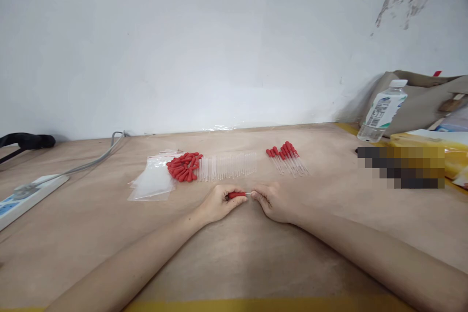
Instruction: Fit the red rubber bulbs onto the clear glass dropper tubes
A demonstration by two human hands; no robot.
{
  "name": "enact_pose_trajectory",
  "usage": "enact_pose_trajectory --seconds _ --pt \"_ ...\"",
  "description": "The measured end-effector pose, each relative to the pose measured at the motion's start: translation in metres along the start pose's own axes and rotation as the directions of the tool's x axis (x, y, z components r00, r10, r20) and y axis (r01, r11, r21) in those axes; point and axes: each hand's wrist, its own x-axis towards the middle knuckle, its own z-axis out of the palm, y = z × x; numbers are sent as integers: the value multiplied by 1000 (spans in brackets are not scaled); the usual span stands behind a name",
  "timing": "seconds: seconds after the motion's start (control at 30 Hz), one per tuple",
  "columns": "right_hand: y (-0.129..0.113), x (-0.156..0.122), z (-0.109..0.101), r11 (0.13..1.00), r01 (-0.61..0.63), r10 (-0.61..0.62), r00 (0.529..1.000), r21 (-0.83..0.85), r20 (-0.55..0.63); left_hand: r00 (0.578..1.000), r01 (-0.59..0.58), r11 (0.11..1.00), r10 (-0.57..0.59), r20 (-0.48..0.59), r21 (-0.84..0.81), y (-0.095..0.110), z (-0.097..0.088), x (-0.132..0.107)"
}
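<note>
The left hand (pixel 219 203) is pinching a red rubber bulb (pixel 236 195), the right hand (pixel 272 202) a thin clear tube (pixel 249 194). A few assembled red-topped droppers (pixel 287 158) are lying finished, while many loose red bulbs (pixel 184 166) and clear tubes (pixel 228 166) are waiting unjoined.

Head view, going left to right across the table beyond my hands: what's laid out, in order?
Power strip → clear plastic bags → pile of red bulbs → row of clear tubes → assembled droppers → water bottle.

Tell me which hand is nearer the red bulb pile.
Left. The left hand, pinching one bulb, sits just beside the red bulb pile; the right hand lies farther right.
</note>
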Motion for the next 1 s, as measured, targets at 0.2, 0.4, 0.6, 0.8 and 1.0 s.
enact_pose_trajectory --seconds 0.2,0.4,0.6,0.8,1.0 --pt "1 4 -4 999 -29 31 995 -24 99 1000 12 1000 -12 -4 -13 -2 1 2" --pt "16 4 -11 994 -76 74 997 81 25 983 41 999 -47 -176 -36 -11 -1 2" --pt "66 7 -24 856 -514 513 826 58 -233 980 -54 989 80 -180 140 -11 -5 0" --pt "87 16 -41 621 -737 703 674 -266 -228 988 -143 967 150 -20 212 -3 -7 2" --pt "96 22 -30 595 -726 718 673 -346 -177 987 -153 970 158 -10 191 -4 -6 3"
